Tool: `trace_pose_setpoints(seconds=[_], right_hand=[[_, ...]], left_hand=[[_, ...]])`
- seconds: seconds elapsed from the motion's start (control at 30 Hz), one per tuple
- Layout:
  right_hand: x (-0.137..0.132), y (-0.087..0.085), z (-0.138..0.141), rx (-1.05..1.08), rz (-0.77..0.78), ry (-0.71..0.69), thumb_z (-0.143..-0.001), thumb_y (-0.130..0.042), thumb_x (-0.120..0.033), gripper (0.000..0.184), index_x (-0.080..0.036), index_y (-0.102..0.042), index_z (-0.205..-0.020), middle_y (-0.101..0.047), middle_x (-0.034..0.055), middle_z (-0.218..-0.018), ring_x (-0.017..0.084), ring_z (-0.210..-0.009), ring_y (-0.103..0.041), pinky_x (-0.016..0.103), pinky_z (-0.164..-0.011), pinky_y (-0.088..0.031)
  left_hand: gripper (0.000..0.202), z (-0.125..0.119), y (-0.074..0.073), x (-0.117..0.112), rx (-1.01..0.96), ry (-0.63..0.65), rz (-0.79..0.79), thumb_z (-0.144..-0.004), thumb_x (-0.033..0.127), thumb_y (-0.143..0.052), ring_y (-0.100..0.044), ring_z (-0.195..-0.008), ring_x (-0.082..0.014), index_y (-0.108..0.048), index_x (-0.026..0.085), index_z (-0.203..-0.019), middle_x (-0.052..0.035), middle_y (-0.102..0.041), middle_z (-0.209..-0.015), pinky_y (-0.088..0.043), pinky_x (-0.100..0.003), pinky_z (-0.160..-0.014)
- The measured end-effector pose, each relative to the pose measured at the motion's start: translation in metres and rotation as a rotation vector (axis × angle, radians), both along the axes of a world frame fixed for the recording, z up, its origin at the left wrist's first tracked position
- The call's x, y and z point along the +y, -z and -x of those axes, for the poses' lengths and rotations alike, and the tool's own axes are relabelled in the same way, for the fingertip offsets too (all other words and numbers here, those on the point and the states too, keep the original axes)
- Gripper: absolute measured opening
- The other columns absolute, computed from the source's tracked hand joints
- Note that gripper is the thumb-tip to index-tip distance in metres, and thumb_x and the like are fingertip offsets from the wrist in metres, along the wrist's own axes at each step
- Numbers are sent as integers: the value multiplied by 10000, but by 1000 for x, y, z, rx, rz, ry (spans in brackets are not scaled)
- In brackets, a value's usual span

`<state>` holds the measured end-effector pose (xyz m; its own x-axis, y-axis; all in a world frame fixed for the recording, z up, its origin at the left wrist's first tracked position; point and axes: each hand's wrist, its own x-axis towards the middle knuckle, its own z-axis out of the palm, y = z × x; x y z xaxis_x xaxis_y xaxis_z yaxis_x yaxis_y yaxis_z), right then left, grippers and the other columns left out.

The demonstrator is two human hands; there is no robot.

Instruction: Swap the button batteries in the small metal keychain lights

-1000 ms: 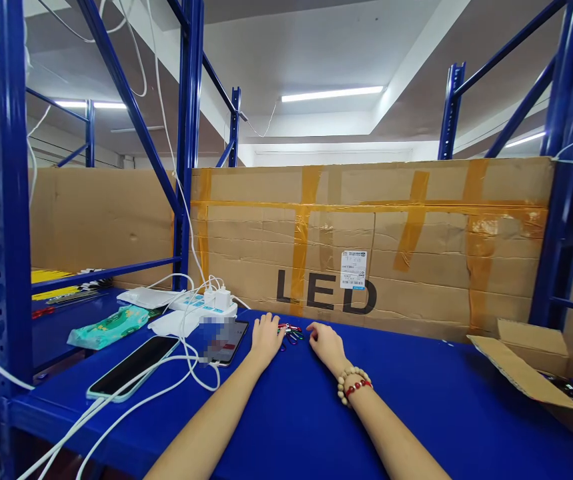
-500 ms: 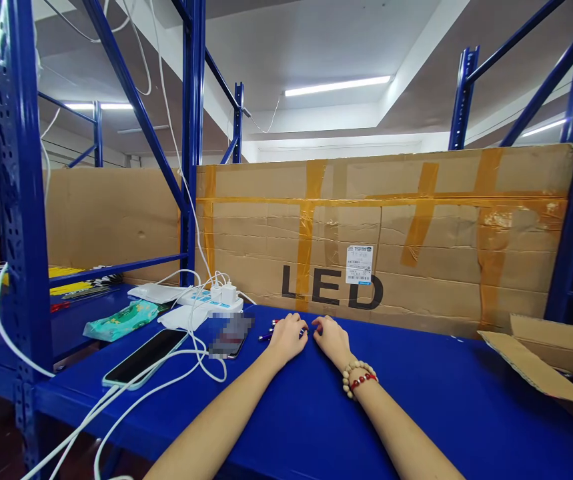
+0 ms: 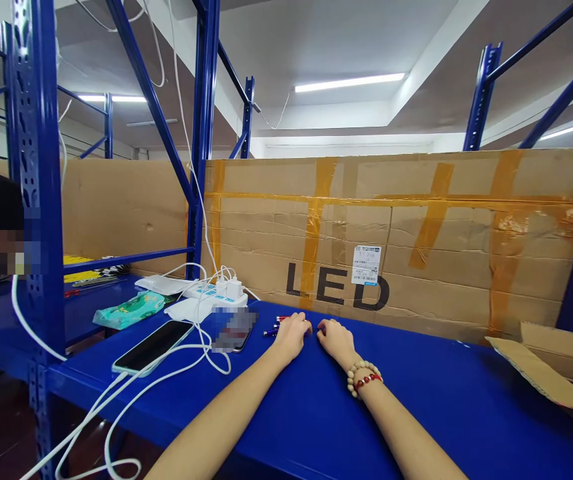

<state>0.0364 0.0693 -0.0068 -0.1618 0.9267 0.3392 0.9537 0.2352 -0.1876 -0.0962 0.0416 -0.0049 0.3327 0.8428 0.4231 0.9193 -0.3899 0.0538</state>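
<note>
Both my hands rest close together on the blue table top (image 3: 316, 413), in front of the big cardboard wall marked LED (image 3: 406, 240). My left hand (image 3: 292, 335) has its fingers curled down over a small heap of coloured clips (image 3: 276, 325), which stick out to its left. My right hand (image 3: 335, 338), with a beaded bracelet (image 3: 362, 377) at the wrist, is curled beside it, fingertips nearly touching the left hand. What either hand grips is hidden under the fingers.
Left of my hands lie two phones (image 3: 152, 347), white charging cables (image 3: 166, 373), a power strip with chargers (image 3: 221, 294) and a green tissue pack (image 3: 129, 310). An open cardboard box (image 3: 551, 373) stands at the right. Blue rack posts (image 3: 41, 200) frame the table; a person sits at far left.
My hands have drawn together over the clips, so most of the heap is now covered. The camera has shifted, bringing the person at the left into view.
</note>
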Motion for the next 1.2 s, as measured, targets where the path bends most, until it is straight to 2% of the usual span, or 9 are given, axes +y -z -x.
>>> trace_pose_setpoints(seconds=[0.2, 0.33, 0.5, 0.83, 1.2], right_hand=[[-3, -3, 2, -19, 5, 4, -809, -442, -173, 268, -196, -635, -993, -666, 97, -988, 221, -914, -618, 289, -696, -430], [-5, -4, 2, -30, 13, 2, -831, -447, -174, 252, -194, -622, -1010, -660, 83, -1001, 215, -926, -611, 312, -733, -443], [-5, -5, 2, -53, 33, -5, -883, -470, -281, 225, -164, -580, -1040, -632, 53, -998, 175, -895, -597, 378, -798, -461], [-5, -5, 2, -60, 55, -28, -874, -498, -308, 267, -155, -536, -1090, -572, 62, -1077, 175, -910, -574, 385, -783, -485], [-3, -1, 0, -67, 51, -67, -875, -497, -305, 271, -162, -530, -1102, -560, 66, -1101, 178, -924, -569, 384, -786, -484]], left_hand=[[247, -4, -2, 0, 37, 13, -4, -820, 70, -411, -509, -938, -214, -605, 205, -891, -63, -564, -968, -417, -316, -801], [265, -3, -4, 0, 27, -7, -21, -853, 98, -358, -512, -951, -217, -589, 196, -936, -71, -570, -975, -419, -318, -792], [244, -2, -4, -2, -7, -70, -45, -846, 138, -367, -501, -977, -236, -551, 177, -1001, -88, -552, -1019, -417, -339, -795], [201, -2, -3, 1, -11, -144, -8, -850, 187, -383, -530, -944, -231, -571, 165, -918, -91, -537, -1019, -417, -343, -795], [225, -1, -3, 2, -32, -205, 8, -856, 193, -371, -516, -977, -234, -580, 161, -932, -98, -540, -1029, -407, -340, -808]])
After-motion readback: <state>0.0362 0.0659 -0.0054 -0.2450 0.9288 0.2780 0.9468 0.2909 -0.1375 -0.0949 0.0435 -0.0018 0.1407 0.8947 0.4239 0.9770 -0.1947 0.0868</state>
